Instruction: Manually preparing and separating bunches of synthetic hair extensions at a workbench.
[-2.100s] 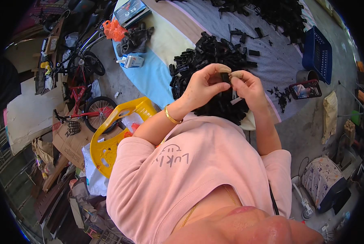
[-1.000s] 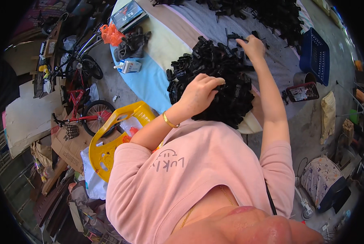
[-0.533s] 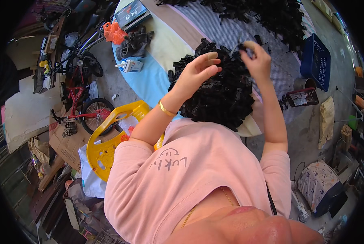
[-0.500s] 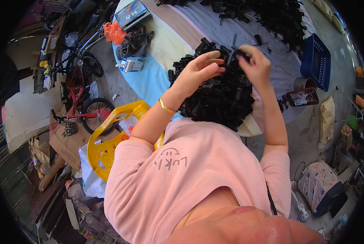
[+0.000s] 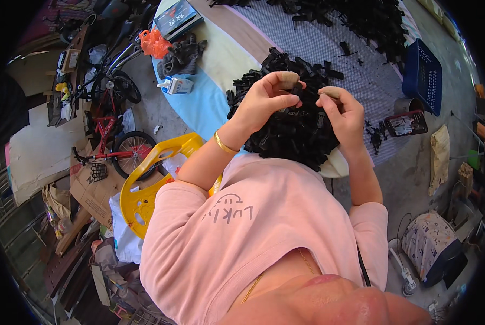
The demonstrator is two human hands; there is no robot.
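Observation:
My left hand [image 5: 269, 100] is closed, with a small black plastic part [image 5: 297, 91] between its thumb and wrapped forefinger. To its right, my right hand [image 5: 344, 115] pinches thumb and forefinger together; whatever lies between them is too small to make out. Beige wrapping covers a fingertip on each hand. The two hands are a short way apart above a heap of black plastic parts [image 5: 288, 138] in front of me. A gold bangle circles my left wrist.
A larger heap of black parts [image 5: 361, 24] lies on the checked cloth [image 5: 285, 32]. At right are a blue basket [image 5: 422, 76], a metal cup [image 5: 410, 105] and a dark red tray [image 5: 405, 123]. A yellow plastic chair [image 5: 139, 203] and a red bicycle [image 5: 109, 146] stand left.
My right hand has come down from the upper part of the heap, and its thumb and forefinger now pinch. My left hand stays nearly in place, its fingers more curled.

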